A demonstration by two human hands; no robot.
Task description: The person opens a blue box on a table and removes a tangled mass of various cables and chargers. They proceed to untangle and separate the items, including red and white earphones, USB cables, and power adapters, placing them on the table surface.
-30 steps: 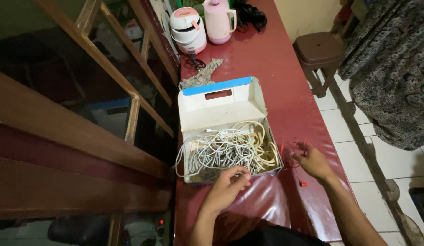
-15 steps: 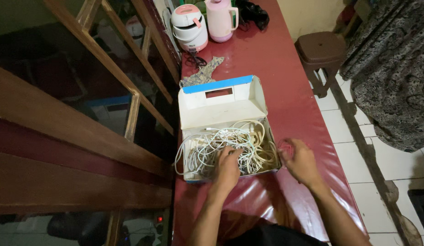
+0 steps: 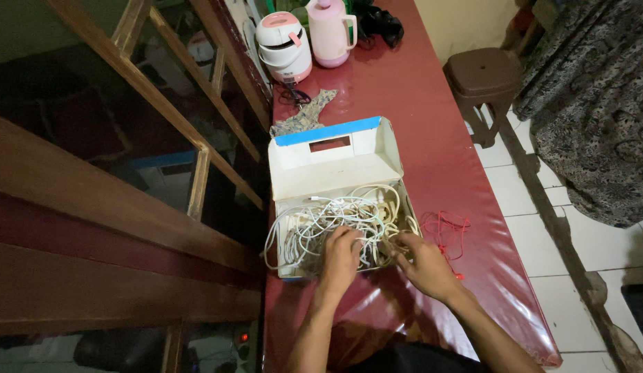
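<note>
We see both hands in white box (image 3: 333, 166) on red tabletop (image 3: 418, 103). Left hand (image 3: 341, 253) lies curled on white cables (image 3: 321, 224), fingertips hidden in tangle; grip hard to tell. Right hand (image 3: 421, 261) at box's right end, fingers bent into cream cables (image 3: 397, 221); pinch not clear. Red wire (image 3: 447, 229) lies just right of box. Beyond box: patterned cloth (image 3: 304, 114), white cooker (image 3: 285, 45), pink kettle (image 3: 328, 29). Brown stool (image 3: 482, 76) right of tabletop, on white tile floor (image 3: 542, 228).

At the far end of the red table (image 3: 432, 117), a white cooker (image 3: 285, 46) beside a pink kettle (image 3: 330, 32); right, on the tiled floor (image 3: 542, 228), a brown stool (image 3: 482, 79).
</note>
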